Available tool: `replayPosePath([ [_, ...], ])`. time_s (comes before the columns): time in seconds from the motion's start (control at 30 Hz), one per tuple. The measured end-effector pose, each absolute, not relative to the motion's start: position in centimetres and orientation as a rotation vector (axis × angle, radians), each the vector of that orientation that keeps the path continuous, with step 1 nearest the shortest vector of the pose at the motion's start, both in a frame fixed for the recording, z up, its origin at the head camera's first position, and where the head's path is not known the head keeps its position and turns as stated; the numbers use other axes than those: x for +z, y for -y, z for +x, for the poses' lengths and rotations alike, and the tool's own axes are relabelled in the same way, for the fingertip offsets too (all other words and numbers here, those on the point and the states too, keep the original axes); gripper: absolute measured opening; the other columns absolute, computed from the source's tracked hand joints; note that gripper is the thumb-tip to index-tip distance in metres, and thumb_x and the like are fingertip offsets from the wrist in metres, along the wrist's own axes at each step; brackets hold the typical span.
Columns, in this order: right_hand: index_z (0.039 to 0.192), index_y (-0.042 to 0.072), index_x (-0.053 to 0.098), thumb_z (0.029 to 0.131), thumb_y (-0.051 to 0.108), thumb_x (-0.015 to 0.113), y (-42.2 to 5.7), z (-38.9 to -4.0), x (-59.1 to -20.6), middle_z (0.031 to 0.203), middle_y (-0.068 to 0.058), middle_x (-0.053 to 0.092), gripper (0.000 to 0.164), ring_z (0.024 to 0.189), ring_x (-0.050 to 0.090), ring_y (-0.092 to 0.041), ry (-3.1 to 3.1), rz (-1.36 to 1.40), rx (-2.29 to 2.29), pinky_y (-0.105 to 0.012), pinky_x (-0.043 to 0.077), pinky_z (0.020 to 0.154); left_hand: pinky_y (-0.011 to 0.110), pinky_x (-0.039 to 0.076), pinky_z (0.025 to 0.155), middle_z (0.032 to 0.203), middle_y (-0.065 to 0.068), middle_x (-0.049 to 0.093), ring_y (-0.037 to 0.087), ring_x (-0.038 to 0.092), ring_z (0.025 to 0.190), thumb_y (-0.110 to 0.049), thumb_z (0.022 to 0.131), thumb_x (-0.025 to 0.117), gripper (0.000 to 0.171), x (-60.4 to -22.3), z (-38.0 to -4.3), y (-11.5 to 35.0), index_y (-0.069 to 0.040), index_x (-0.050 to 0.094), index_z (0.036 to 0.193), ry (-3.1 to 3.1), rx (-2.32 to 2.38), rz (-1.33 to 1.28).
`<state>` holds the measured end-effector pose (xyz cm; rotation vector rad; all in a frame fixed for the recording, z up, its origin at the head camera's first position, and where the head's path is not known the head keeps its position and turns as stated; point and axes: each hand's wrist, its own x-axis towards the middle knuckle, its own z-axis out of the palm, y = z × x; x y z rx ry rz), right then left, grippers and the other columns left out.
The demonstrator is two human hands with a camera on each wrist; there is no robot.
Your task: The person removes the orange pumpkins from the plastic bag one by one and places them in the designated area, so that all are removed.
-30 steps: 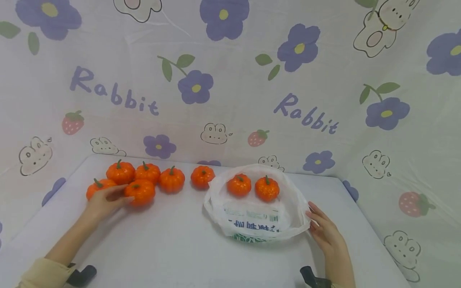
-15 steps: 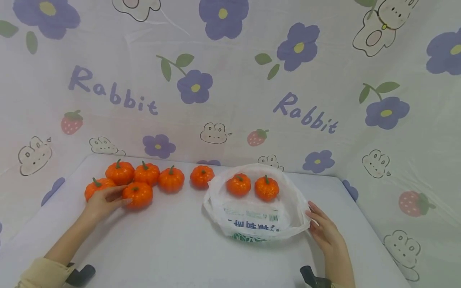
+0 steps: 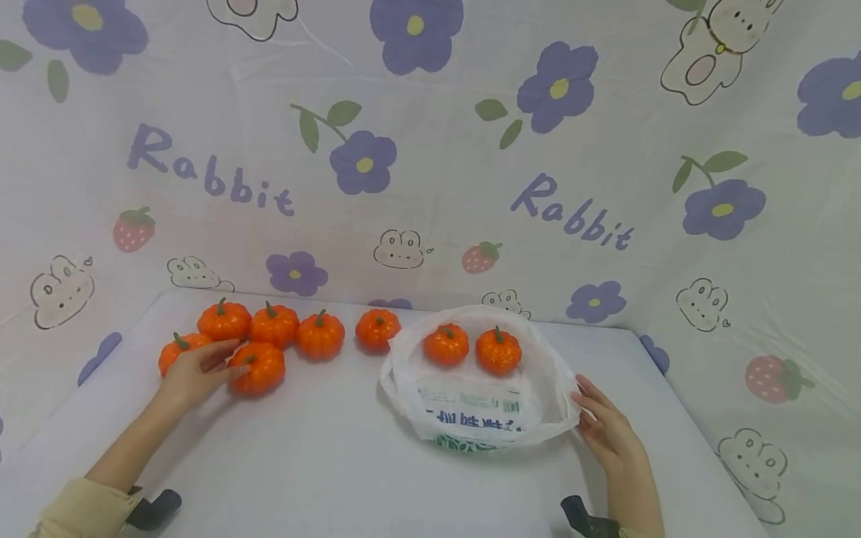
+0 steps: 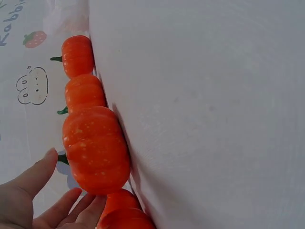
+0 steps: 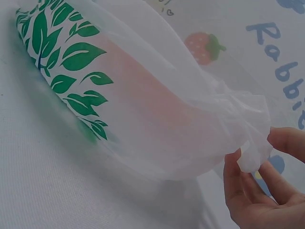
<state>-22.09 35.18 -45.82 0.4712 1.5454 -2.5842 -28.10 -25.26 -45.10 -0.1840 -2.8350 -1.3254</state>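
My left hand (image 3: 196, 375) is at the left cluster of small orange pumpkins. Its fingers touch the side of the nearest pumpkin (image 3: 262, 371), and the thumb reaches the green stem. In the left wrist view this pumpkin (image 4: 97, 148) lies with its stem toward the thumb; the fingers look fairly straight, not wrapped around it. On the right, my right hand (image 3: 610, 433) pinches the rim of a white plastic bag (image 3: 413, 415). Two pumpkins, a left one (image 3: 447, 346) and a right one (image 3: 498, 352), are inside its open mouth. Green leaves are printed on the bag (image 5: 157, 119).
Behind the left hand stand several more pumpkins, among them a back-left one (image 3: 224, 323) and one partly hidden by the hand (image 3: 180, 350). Another pumpkin (image 3: 377, 331) sits against the bag's left side. A patterned cloth (image 3: 430, 202) hangs behind the white table (image 3: 323, 463).
The nearest pumpkin has shifted slightly left and toward me, and its stem has tipped toward the left hand. My right hand and the bag stay where they were.
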Motion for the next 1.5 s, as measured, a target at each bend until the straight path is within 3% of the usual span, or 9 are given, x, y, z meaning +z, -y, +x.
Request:
replayPosePath([
  [0.3,0.102,0.033,0.072,0.098,0.006,0.054,-35.2,-22.1,-45.8,0.106,0.021,0.063,0.033,0.101,0.057,0.000,-1.535,0.478,-2.582,-0.013,0.050,0.089,0.052,0.041,0.108,0.151,0.022,0.041,0.043,0.041,0.138,-0.048,0.090,0.065,0.080,-44.5,-28.2,25.1,-0.004,0.035,0.150,2.842,-1.392,-0.149],
  [0.5,0.102,0.033,0.073,0.099,0.006,0.053,-35.1,-22.0,-45.8,0.107,0.020,0.063,0.033,0.101,0.058,-0.001,-1.535,0.441,-2.588,-0.013,0.050,0.089,0.047,0.041,0.107,0.152,0.022,0.040,0.042,0.040,0.139,-0.053,0.088,0.065,0.087,-43.6,-28.0,24.8,-0.005,0.031,0.152,2.824,-1.423,-0.148],
  [0.77,0.105,0.034,0.072,0.099,0.008,0.054,-35.0,-21.9,-45.9,0.108,0.021,0.062,0.032,0.102,0.057,0.000,-1.554,0.456,-2.575,-0.012,0.050,0.090,0.041,0.040,0.106,0.151,0.023,0.041,0.041,0.041,0.139,-0.048,0.090,0.065,0.082,-43.2,-28.1,24.6,-0.001,0.034,0.149,2.774,-1.414,-0.237],
  [0.93,0.107,0.034,0.071,0.099,0.008,0.053,-35.0,-21.9,-45.9,0.109,0.021,0.061,0.032,0.103,0.056,-0.001,-1.554,0.457,-2.574,-0.012,0.050,0.090,0.034,0.040,0.105,0.153,0.020,0.040,0.038,0.041,0.140,-0.046,0.089,0.067,0.081,-42.8,-28.3,23.9,-0.005,0.033,0.151,2.733,-1.504,-0.255],
  [1.27,0.108,0.035,0.070,0.099,0.009,0.053,-35.1,-21.9,-45.9,0.111,0.021,0.060,0.033,0.105,0.054,-0.001,-1.548,0.472,-2.573,-0.012,0.049,0.091,0.047,0.041,0.109,0.155,0.015,0.040,0.037,0.037,0.143,-0.048,0.087,0.068,0.082,-41.9,-29.0,20.8,-0.011,0.033,0.152,2.690,-1.621,-0.311],
  [1.5,0.108,0.035,0.070,0.099,0.009,0.053,-35.1,-21.9,-45.9,0.110,0.022,0.060,0.033,0.105,0.055,-0.001,-1.557,0.480,-2.567,-0.012,0.049,0.091,0.046,0.039,0.112,0.152,0.015,0.043,0.034,0.038,0.143,-0.031,0.091,0.069,0.069,-42.0,-30.0,17.8,-0.011,0.038,0.149,2.678,-1.678,-0.370],
])
